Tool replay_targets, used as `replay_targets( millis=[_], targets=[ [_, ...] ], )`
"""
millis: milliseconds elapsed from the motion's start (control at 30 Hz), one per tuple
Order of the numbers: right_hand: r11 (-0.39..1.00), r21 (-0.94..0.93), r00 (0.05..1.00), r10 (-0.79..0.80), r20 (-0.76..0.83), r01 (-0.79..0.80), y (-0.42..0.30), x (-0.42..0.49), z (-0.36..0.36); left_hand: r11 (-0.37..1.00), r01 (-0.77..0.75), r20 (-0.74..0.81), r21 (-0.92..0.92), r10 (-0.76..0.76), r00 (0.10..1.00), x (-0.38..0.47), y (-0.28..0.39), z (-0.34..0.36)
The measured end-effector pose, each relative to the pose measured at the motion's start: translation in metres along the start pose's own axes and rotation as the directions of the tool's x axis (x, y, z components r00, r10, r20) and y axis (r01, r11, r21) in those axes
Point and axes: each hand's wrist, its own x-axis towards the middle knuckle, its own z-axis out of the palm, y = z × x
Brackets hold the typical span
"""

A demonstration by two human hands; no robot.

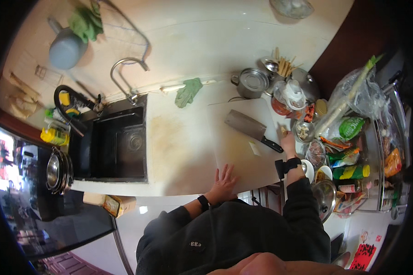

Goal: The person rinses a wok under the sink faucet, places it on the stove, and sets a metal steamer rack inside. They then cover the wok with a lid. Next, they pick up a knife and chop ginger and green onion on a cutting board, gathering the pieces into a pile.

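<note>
My left hand (223, 181) rests with spread fingers on the near left edge of the white cutting board (234, 165), holding nothing. Past the board's right edge, my right hand (288, 142) has a small pale piece of food (283, 129) at its fingertips. A cleaver (246, 124) with a black handle lies flat on the board, its blade towards the back left and its handle towards the right. Near the handle is a small pale green-and-white piece (254, 148). Just right of my right hand stands a metal bowl (304, 131) with whitish pieces in it.
A black sink (119, 147) with a faucet (129, 60) is at left. Behind the board are a green cloth (188, 92) and a lidded steel pot (253, 82). Bowls, a glass lid (324, 201), bottles and a leek-like stalk (344, 96) in plastic crowd the right side.
</note>
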Motion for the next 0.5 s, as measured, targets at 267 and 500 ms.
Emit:
replay_targets(
  millis=[267, 500],
  targets=[
    [0.993, -0.007, 0.993, 0.114, 0.041, -0.114, 0.013, 0.037, 0.040, 0.998, -0.044, -0.203, -0.039, 0.036, 0.979, -0.005, -0.009, 0.025],
    [0.995, 0.006, 0.995, 0.100, 0.029, -0.100, -0.006, 0.026, 0.041, 0.983, -0.073, -0.293, -0.167, 0.021, 0.956, -0.015, -0.025, 0.023]
  ],
)
